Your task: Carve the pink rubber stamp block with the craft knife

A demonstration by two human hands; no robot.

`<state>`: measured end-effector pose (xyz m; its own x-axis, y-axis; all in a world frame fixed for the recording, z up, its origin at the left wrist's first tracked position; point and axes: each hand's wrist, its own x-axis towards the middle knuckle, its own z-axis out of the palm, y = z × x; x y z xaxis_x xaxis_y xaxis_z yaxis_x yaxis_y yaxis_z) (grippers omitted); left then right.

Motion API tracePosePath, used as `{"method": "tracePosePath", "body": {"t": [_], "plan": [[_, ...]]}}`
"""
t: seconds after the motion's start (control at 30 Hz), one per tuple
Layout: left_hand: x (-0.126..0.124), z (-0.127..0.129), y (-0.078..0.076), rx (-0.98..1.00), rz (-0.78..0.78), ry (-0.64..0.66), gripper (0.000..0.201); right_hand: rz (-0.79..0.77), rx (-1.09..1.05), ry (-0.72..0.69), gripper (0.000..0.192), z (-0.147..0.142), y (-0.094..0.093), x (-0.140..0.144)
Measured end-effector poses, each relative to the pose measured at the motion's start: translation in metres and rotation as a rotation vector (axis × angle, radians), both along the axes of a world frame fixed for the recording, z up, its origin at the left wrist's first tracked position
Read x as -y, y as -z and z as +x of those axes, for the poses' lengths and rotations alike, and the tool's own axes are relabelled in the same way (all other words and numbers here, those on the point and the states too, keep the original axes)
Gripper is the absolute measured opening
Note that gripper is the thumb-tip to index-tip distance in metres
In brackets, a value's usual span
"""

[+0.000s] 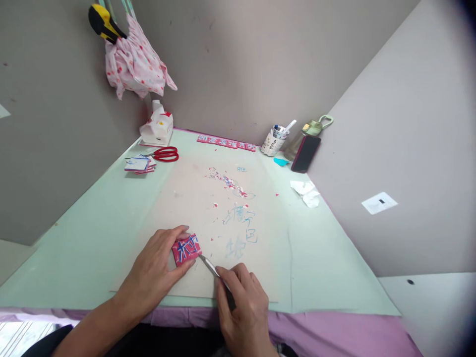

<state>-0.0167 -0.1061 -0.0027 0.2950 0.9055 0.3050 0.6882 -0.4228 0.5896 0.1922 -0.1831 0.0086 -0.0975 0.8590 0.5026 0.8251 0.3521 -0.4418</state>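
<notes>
Right hand [243, 302] pinched around a craft knife [213, 270]; left hand [158, 270] pressing down a small red paper card [186, 249].

The card bears blue-and-white cut strokes, not legible; faint blue characters [241, 230] are scrawled on the grey cutting board [193, 198] beside it. The blade tip touches the card's lower right corner, just ahead of the right fingers. The board lies on a pale green desk [92, 218] in a grey-walled corner, with paper scraps [227, 181], red scissors [163, 154], a pen cup [274, 141] and a phone [305, 153] farther back.
</notes>
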Motion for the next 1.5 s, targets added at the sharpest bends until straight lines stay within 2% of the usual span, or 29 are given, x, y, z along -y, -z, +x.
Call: {"method": "tracePosePath", "body": {"t": [0.23,0.37,0.53,0.63,0.83,1.13,1.37,1.5], "plan": [[0.000,-0.001,0.000,0.007,0.004,0.001,0.051,-0.025,-0.009,0.013,0.021,0.001,-0.003,-0.002],[0.001,-0.001,0.001,0.021,-0.016,-0.012,0.051,-0.025,-0.053,0.069,0.022,0.007,-0.003,-0.005],[0.002,-0.001,0.001,0.022,-0.029,-0.009,0.051,-0.195,-0.218,-0.011,0.022,0.017,-0.011,-0.007],[0.001,-0.001,0.000,0.024,-0.028,-0.002,0.051,-0.263,-0.239,-0.067,0.021,0.019,-0.016,-0.006],[0.001,-0.002,-0.001,0.027,-0.020,0.002,0.050,-0.180,-0.186,-0.094,0.020,0.016,-0.018,-0.007],[0.002,-0.002,0.000,0.031,-0.014,0.006,0.045,-0.174,-0.133,-0.075,0.019,0.012,-0.015,-0.008],[0.003,-0.001,-0.005,0.020,0.088,0.045,0.037,-0.191,-0.107,-0.153,0.019,0.013,-0.022,-0.007],[0.005,0.000,-0.005,0.036,0.071,0.096,0.035,-0.130,-0.057,-0.115,0.019,0.015,-0.023,-0.008]]}}
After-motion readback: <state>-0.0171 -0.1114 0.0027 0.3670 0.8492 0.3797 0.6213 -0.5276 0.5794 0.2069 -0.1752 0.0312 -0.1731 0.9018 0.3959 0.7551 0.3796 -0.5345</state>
